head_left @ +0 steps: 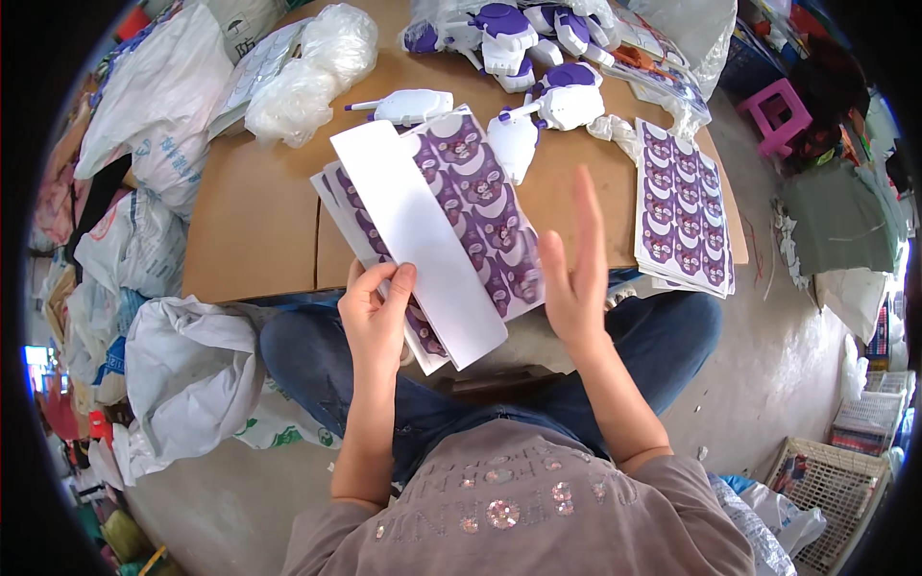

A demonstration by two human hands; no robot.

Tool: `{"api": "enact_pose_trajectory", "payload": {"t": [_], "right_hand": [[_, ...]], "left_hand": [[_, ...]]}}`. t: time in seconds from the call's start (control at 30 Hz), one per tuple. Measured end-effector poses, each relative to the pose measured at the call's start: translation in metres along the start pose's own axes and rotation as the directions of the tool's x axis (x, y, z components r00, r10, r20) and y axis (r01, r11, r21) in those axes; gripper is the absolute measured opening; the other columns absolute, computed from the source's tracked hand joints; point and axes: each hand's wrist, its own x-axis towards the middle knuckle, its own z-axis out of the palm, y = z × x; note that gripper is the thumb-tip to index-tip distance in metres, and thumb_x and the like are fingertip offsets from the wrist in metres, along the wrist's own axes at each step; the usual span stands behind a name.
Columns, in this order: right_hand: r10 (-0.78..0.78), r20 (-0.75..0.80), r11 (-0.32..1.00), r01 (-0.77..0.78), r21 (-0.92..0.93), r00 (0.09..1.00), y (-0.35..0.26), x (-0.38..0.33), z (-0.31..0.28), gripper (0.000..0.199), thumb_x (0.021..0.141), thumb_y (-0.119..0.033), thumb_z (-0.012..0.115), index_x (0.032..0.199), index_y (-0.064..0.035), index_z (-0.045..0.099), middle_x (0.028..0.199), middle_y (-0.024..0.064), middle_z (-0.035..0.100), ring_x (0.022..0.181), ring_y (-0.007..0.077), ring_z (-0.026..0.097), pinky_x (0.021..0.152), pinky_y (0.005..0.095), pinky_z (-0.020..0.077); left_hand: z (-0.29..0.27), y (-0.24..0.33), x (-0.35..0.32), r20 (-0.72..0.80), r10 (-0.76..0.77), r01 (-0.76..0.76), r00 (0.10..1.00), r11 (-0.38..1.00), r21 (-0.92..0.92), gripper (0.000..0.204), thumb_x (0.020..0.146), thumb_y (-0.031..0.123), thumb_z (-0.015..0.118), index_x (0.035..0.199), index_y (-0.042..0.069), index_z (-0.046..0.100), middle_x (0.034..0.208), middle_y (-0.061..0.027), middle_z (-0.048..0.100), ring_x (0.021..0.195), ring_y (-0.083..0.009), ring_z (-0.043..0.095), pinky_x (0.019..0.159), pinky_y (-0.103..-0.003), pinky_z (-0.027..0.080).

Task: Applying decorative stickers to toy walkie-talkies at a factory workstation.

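My left hand [376, 312] grips several sticker sheets [485, 206] printed with purple cartoon designs in rows, its thumb on top and its fingers underneath. Across them lies a plain white strip [423, 240], pinned under that thumb; whether it is a separate piece or a folded part of a sheet I cannot tell. The sheets tilt over the table's near edge, above my lap. Just right of them my right hand [576, 278] is raised, fingers stretched out and holding nothing. Beyond the sheets lie white and purple plastic pieces [514, 144], one with a thin purple stem.
A stack of similar sticker sheets [682, 206] lies at the right of the brown cardboard tabletop [254, 230]. More white and purple pieces [504, 38] are heaped at the back, near clear plastic bags [336, 58]. White sacks [187, 365] crowd the left; a pink stool [776, 115] stands right.
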Motion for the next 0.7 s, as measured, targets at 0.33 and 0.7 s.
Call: {"api": "enact_pose_trajectory", "payload": {"t": [0.33,0.7], "right_hand": [[0.193,0.439,0.978,-0.21,-0.011,0.877,0.003,-0.036,0.029,0.079,0.085,-0.017,0.074,0.15,-0.0008,0.032,0.131,0.0265,0.056,0.115,0.0311,0.061,0.097,0.0358,0.0462],[-0.096,0.104,0.975,0.115,-0.192,0.99,-0.013,0.004,-0.004,0.067,0.092,-0.018,0.065,0.147,0.0041,0.033,0.149,0.0261,0.04,0.14,0.035,0.038,0.114,0.0496,0.0257]], "left_hand": [[0.009,0.001,-0.007,0.01,-0.017,0.016,1.0,0.999,0.051,0.019,0.088,0.007,0.073,0.092,-0.01,0.067,0.101,-0.0026,0.055,0.083,-0.0089,0.053,0.072,-0.022,0.042],[0.003,-0.003,0.001,-0.009,-0.028,0.028,1.0,0.999,0.045,0.021,0.088,0.009,0.074,0.094,-0.01,0.067,0.102,-0.004,0.055,0.087,-0.0119,0.056,0.077,-0.024,0.045]]}}
